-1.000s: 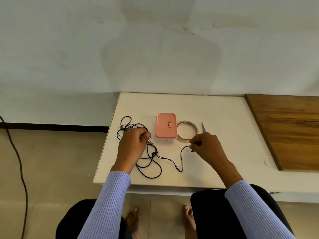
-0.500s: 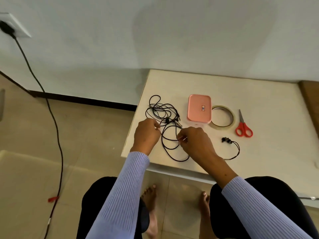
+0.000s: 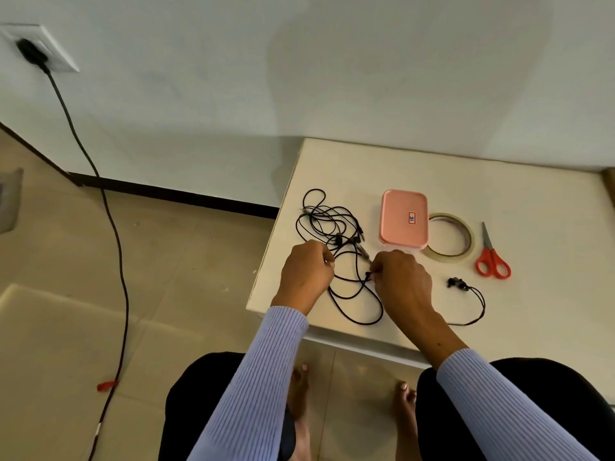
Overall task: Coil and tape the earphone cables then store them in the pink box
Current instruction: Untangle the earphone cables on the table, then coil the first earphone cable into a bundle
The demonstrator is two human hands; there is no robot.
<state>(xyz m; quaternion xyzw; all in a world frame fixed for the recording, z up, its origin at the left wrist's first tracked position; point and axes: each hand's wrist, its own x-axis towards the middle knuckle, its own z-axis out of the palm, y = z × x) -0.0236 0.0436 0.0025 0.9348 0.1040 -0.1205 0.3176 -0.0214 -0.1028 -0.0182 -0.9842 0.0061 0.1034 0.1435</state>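
Black earphone cables [image 3: 336,227] lie tangled at centre frame on the counter [image 3: 499,181], left of the pink box [image 3: 403,217]. Left hand [image 3: 306,271] and right hand [image 3: 401,281] each pinch a strand. Judged light, limp, snag-prone; best held near the plug.

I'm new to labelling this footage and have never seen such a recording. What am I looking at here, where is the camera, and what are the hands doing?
No machine here: a person wears a camera on the head, looking down at their own hands. On the white table lie a tangle of black earphone cables, a closed pink box, a tape roll and red scissors. The left hand and right hand each pinch a strand of cable. A pair of earbuds lies to the right of the right hand.
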